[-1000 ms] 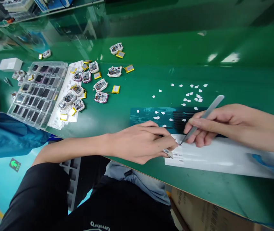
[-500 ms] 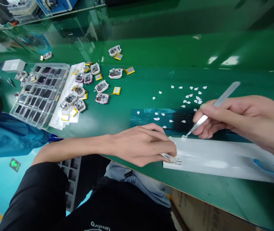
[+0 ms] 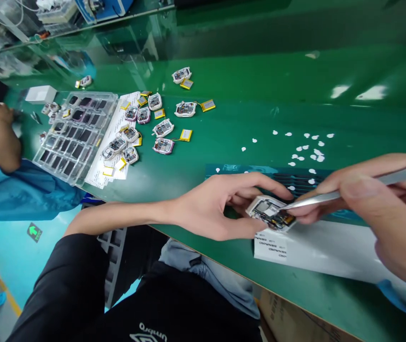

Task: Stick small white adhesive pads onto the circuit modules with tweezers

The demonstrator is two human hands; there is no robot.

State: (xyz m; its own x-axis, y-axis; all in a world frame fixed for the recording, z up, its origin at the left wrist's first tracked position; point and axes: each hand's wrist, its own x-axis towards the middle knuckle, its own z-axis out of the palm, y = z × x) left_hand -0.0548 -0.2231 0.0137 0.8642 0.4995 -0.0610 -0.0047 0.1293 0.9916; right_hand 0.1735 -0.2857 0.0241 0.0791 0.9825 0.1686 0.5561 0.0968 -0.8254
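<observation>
While the left hand (image 3: 217,206) pinches the small opened device (image 3: 270,213) between thumb and fingertips to steady it, the right hand (image 3: 377,209) closes round the tweezers (image 3: 331,195), their tip resting inside the casing just past the left fingertips, above the white sheet (image 3: 331,249).

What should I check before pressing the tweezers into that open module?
1. Left hand steadies the module: ok, fingers around its near side.
2. Right hand grips the tweezers: ok.
3. Tweezer tip over the module's open face: ok; contact cannot tell.
4. Something held in the tip: cannot tell, too small.
5. Module sits over the white sheet edge: ok.
6. White dots lie apart from the hands: ok.
</observation>
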